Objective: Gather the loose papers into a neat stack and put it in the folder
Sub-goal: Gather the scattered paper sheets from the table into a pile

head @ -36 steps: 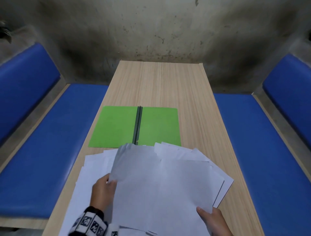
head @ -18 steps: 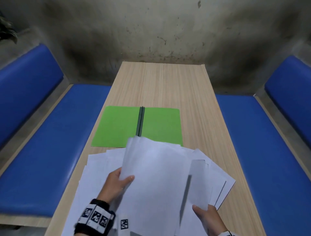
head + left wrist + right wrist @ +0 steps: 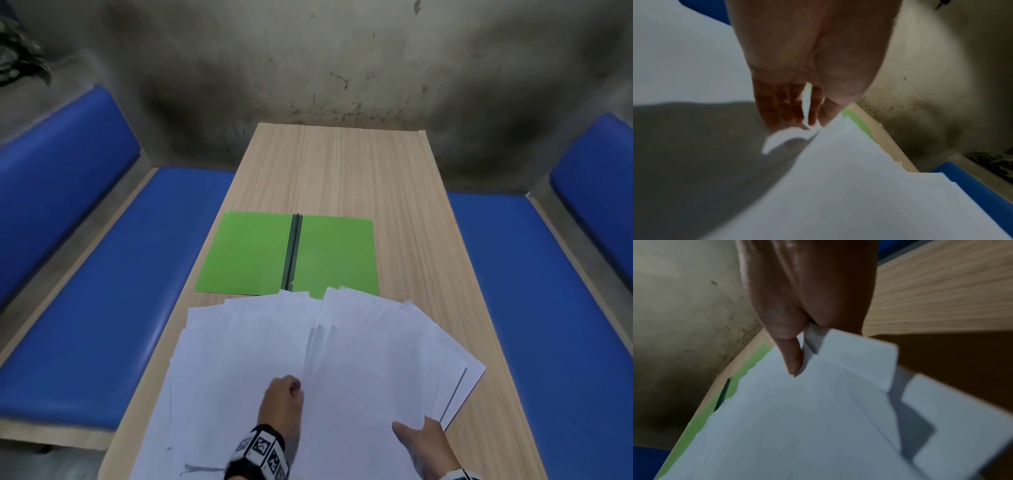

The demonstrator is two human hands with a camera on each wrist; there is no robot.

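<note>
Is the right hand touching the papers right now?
Touching. The right wrist view shows the right hand pinching a corner of the papers, thumb on top. In the head view the same hand holds their near right edge.

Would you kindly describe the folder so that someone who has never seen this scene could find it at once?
Start from the long wooden table that runs between the two blue benches toward the stained wall. About halfway along it, just beyond the fanned white papers, lies the folder, opened flat. It is the only bright green thing there, split down the middle by a dark spine.
</note>
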